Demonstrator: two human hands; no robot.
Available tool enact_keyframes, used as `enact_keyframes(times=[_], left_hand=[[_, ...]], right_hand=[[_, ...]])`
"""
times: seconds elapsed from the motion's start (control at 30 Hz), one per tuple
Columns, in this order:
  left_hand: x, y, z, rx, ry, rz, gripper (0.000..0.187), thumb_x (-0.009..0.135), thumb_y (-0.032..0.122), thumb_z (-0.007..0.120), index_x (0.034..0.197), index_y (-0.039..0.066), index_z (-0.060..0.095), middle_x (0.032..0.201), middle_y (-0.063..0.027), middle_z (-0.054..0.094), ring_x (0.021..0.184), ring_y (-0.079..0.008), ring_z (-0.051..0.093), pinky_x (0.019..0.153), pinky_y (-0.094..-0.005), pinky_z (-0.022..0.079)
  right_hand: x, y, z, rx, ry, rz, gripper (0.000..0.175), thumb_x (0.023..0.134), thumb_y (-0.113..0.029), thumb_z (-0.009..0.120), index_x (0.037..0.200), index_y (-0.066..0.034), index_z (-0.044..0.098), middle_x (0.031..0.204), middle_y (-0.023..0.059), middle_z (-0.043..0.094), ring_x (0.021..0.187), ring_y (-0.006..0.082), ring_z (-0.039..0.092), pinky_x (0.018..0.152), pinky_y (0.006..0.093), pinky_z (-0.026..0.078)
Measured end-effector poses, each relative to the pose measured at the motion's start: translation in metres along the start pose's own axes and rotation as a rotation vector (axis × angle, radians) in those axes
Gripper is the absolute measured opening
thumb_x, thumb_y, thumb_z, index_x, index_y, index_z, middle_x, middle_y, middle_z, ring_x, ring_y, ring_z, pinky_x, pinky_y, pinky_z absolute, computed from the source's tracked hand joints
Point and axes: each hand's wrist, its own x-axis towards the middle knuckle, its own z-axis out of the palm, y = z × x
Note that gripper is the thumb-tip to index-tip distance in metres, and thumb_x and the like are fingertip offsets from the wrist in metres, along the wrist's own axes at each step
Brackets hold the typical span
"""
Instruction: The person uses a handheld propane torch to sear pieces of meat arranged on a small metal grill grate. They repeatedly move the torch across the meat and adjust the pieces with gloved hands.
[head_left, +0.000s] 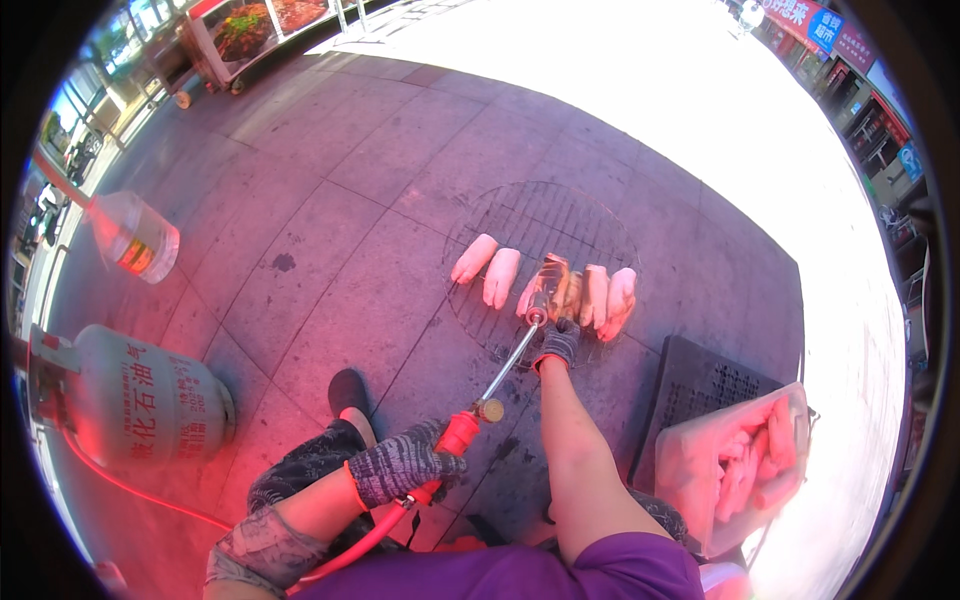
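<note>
In a striped knit glove, my left hand (405, 461) is closed around the red handle of a gas blowtorch (459, 433), whose metal tube runs up to a burner head (536, 315). My gloved right hand (561, 339) is at the near end of the browned pig's trotters (571, 296), just right of the burner; its fingers are partly hidden, so its hold cannot be made out. Several trotters lie in a row on a round wire grate (540, 217) on the paving. Two pale trotters (501, 277) lie apart at the left, and a lightly browned one (619, 300) lies at the right end.
At the left stand a gas cylinder (150, 397) with a red hose (150, 491) and a plastic bottle (139, 240). Right of me, a translucent tub (675, 480) of pale trotters stands by a dark perforated crate (697, 375). A wheeled food cart (217, 67) is at the upper left.
</note>
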Motion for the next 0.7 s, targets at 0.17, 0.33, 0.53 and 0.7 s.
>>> enact_keyframes(times=[0.17, 0.33, 0.53, 0.7], left_hand=[[0.012, 0.017, 0.015, 0.134, -0.087, 0.037, 0.034, 0.079, 0.013, 0.062, 0.105, 0.001, 0.043, 0.068, -0.0080, 0.053, 0.055, -0.0172, 0.055, 0.049, -0.0287, 0.046], [0.013, -0.003, 0.018, 0.298, 0.002, 0.036, 0.030, 0.079, 0.014, 0.062, 0.101, 0.002, 0.046, 0.067, -0.0073, 0.055, 0.055, -0.0166, 0.056, 0.049, -0.0286, 0.046], [0.021, 0.003, 0.028, 0.441, -0.021, 0.035, 0.036, 0.076, 0.024, 0.065, 0.097, -0.002, 0.051, 0.074, -0.0109, 0.059, 0.061, -0.0181, 0.060, 0.056, -0.0320, 0.048], [0.025, 0.002, 0.029, 0.501, -0.013, 0.062, 0.038, 0.075, 0.025, 0.066, 0.099, -0.001, 0.053, 0.075, -0.0115, 0.059, 0.068, -0.0189, 0.061, 0.061, -0.0323, 0.048]], right_hand=[[0.054, 0.060, -0.030, 0.118, 0.133, 0.026, 0.022, 0.073, 0.003, 0.065, 0.090, -0.0021, 0.053, 0.070, 0.0064, 0.055, 0.058, 0.0145, 0.053, 0.048, 0.0279, 0.044], [-0.012, 0.045, -0.032, -0.216, -0.191, 0.191, 0.026, 0.073, -0.010, 0.069, 0.093, -0.0004, 0.055, 0.070, 0.0102, 0.058, 0.064, 0.0213, 0.057, 0.056, 0.0316, 0.046], [-0.031, 0.040, -0.061, -0.326, -0.270, 0.210, 0.032, 0.072, -0.017, 0.071, 0.095, 0.0002, 0.056, 0.074, 0.0121, 0.059, 0.069, 0.0237, 0.058, 0.061, 0.0327, 0.046], [-0.046, 0.044, -0.066, -0.382, -0.301, 0.186, 0.037, 0.072, -0.022, 0.072, 0.097, 0.0008, 0.056, 0.078, 0.0137, 0.060, 0.072, 0.0256, 0.058, 0.064, 0.0337, 0.046]])
